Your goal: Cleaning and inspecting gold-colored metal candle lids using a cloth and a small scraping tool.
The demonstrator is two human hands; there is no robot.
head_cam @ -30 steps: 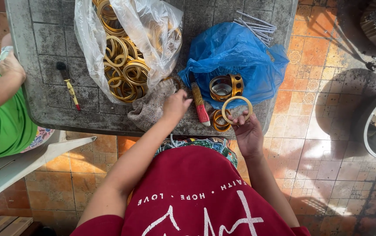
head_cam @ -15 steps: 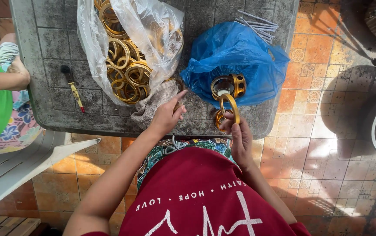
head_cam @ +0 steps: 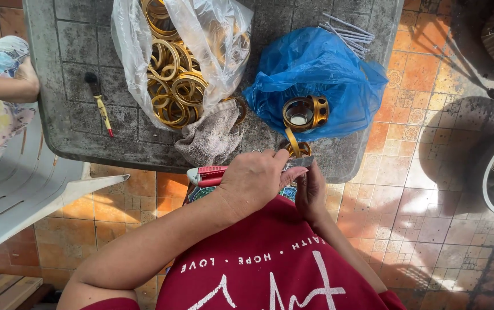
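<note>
Gold ring (head_cam: pixel 293 144), held on edge just over the near rim of the grey table (head_cam: pixel 75 132), sits between both hands, with a red-handled cutter (head_cam: pixel 212 174) pressed against it. Everything else is placed from that table.

Off its left end, another person's arm (head_cam: pixel 6 86) rests on the edge above a white plastic chair (head_cam: pixel 34 189). On the table's left part lies a small brush with a yellow and red handle (head_cam: pixel 102 109). Toward the middle, a clear plastic bag (head_cam: pixel 184 57) spills a heap of gold rings, and a grey cloth (head_cam: pixel 209 138) lies crumpled at its mouth, near the front edge.

Just below that front edge, the left hand (head_cam: pixel 255 183) is clenched around the cutter, whose grey blade end points rightward at the ring. The right hand (head_cam: pixel 311 192) is beside it, fingers closed on the ring's lower part from below. On the table's right part, a blue plastic bag (head_cam: pixel 321 74) holds a gold cylindrical fitting (head_cam: pixel 304 112), and thin grey rods (head_cam: pixel 347 31) lie at the far right corner.

The blade works very close to the right hand's fingers, so a slip off the smooth curved metal could nick them. The ring is gripped only at one part, so by my judgement it could twist or drop to the tiled floor (head_cam: pixel 425 172).
</note>
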